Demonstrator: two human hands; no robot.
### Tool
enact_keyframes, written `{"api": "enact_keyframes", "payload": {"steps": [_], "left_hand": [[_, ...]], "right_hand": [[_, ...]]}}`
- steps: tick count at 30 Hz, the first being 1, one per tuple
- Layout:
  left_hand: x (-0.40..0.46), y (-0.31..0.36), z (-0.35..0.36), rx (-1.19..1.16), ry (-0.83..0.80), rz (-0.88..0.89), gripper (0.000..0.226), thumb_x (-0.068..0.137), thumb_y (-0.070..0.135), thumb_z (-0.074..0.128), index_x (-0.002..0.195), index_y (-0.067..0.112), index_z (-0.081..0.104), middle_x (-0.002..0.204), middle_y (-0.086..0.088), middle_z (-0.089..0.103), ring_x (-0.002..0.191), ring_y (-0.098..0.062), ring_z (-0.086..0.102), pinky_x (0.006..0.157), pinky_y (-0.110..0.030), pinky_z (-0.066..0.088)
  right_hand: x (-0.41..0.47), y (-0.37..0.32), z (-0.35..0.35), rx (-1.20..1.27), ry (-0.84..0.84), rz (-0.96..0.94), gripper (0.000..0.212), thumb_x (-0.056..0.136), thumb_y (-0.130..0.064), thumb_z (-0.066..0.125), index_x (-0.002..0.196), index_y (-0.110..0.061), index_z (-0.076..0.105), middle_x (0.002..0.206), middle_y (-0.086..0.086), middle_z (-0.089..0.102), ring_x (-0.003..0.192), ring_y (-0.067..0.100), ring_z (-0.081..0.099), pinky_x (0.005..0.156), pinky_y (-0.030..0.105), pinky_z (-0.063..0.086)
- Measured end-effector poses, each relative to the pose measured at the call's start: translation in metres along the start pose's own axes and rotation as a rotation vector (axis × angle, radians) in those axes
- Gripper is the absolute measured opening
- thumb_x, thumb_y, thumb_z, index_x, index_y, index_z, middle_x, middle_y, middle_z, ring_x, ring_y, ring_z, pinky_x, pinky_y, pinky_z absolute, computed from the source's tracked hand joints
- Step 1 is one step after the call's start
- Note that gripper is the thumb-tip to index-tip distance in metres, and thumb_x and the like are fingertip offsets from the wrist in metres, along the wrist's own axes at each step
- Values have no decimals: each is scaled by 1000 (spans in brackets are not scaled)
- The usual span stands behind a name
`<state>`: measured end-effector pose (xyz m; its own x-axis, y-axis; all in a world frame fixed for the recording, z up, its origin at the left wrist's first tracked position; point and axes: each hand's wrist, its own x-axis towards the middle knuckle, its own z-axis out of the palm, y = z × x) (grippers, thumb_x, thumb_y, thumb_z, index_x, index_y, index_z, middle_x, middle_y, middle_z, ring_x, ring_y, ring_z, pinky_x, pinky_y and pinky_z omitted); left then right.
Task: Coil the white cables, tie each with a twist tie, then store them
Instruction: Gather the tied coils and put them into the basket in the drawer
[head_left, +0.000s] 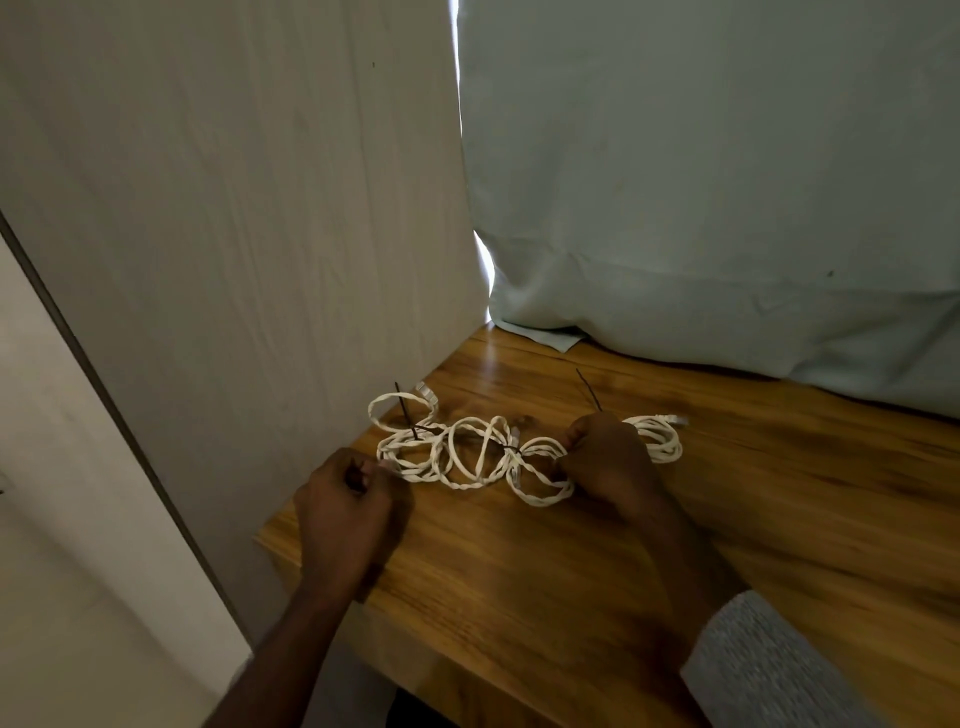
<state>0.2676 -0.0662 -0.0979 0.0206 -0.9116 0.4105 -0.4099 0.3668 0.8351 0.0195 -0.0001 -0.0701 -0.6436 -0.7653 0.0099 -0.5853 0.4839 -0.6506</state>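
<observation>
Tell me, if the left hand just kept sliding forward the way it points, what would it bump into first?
Most likely the white cables: the left hand already pinches the near edge of the leftmost coil, so it would push straight into those loops. Beyond them stands the pale wall panel, though depth is hard to judge.

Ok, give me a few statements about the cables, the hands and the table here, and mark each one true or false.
1. The white cables lie on a wooden table. True.
2. The left hand rests flat and open, away from the cables. False: its fingers are curled at the left end of the cables, pinching there.
3. The right hand is at the cables too. True.
4. A dark twist tie sticks up above the right hand. True.
5. The cables sit in a storage box. False: they lie bare on the table.
6. A red curtain hangs behind the table. False: the curtain is pale blue-green.
</observation>
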Motion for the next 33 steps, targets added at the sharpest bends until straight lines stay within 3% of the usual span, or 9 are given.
{"api": "enact_keyframes", "payload": {"steps": [3, 6, 10, 16, 19, 26, 29, 31, 33], "left_hand": [[-2, -3, 4, 110, -66, 39, 18, 91, 25, 65, 74, 18, 67, 68, 3, 65, 63, -10, 58, 57, -26, 42], [-10, 7, 14, 222, -189, 41, 24, 94, 49, 55, 83, 30, 66, 76, 12, 64, 72, -6, 58, 64, -29, 47], [-19, 24, 29, 198, -205, -10, 37, 94, 62, 47, 78, 32, 63, 72, 17, 59, 69, -1, 54, 65, -30, 49], [-24, 32, 35, 133, -134, -24, 39, 90, 61, 55, 70, 29, 64, 64, 13, 62, 64, -3, 57, 57, -27, 44], [-22, 24, 31, 93, -79, -13, 33, 90, 56, 59, 74, 28, 68, 66, 13, 65, 63, -3, 60, 56, -25, 42], [14, -7, -5, 167, 108, 112, 15, 95, 20, 59, 91, 11, 70, 79, -1, 67, 69, -16, 58, 70, -25, 38], [39, -15, -1, 249, -5, 32, 18, 95, 17, 58, 89, 7, 71, 76, -5, 65, 70, -23, 59, 69, -27, 37], [57, -20, 4, 269, -111, 5, 19, 93, 20, 60, 87, 8, 73, 80, -10, 72, 77, -29, 67, 69, -30, 45], [74, -22, 9, 252, -236, -52, 14, 88, 26, 66, 87, 17, 76, 85, -6, 75, 83, -25, 70, 73, -31, 52]], "right_hand": [[-2, -3, -1, -2, -21, -4, 23, 71, -17, 87, 88, -18, 71, 91, 0, 72, 82, 15, 69, 76, 38, 61], [-3, -3, -2, 31, -21, -17, 21, 74, -14, 84, 78, -22, 65, 84, -3, 68, 80, 14, 68, 75, 38, 61], [-2, -1, -1, 54, -13, -27, 23, 74, -15, 84, 75, -26, 63, 85, -6, 67, 82, 13, 66, 74, 36, 61], [1, 3, 0, 114, -25, 6, 24, 69, -21, 87, 80, -31, 67, 99, -3, 66, 89, 15, 65, 75, 38, 60], [1, 5, -3, 141, -47, 0, 26, 70, -24, 89, 87, -27, 69, 92, -8, 64, 81, 11, 66, 71, 33, 59], [1, 4, -8, 91, -93, -27, 19, 76, -16, 85, 77, -27, 70, 82, -5, 73, 71, 9, 69, 59, 25, 56], [4, 8, -9, 66, -82, -28, 19, 80, -13, 81, 77, -28, 72, 82, -5, 74, 72, 10, 71, 65, 31, 61], [5, 11, -11, 51, -89, -31, 16, 81, -14, 82, 79, -28, 73, 84, -5, 74, 73, 9, 71, 66, 31, 62], [6, 13, -13, 47, -116, -41, 15, 79, -16, 83, 80, -27, 73, 85, -4, 74, 74, 10, 71, 65, 30, 61]]}}
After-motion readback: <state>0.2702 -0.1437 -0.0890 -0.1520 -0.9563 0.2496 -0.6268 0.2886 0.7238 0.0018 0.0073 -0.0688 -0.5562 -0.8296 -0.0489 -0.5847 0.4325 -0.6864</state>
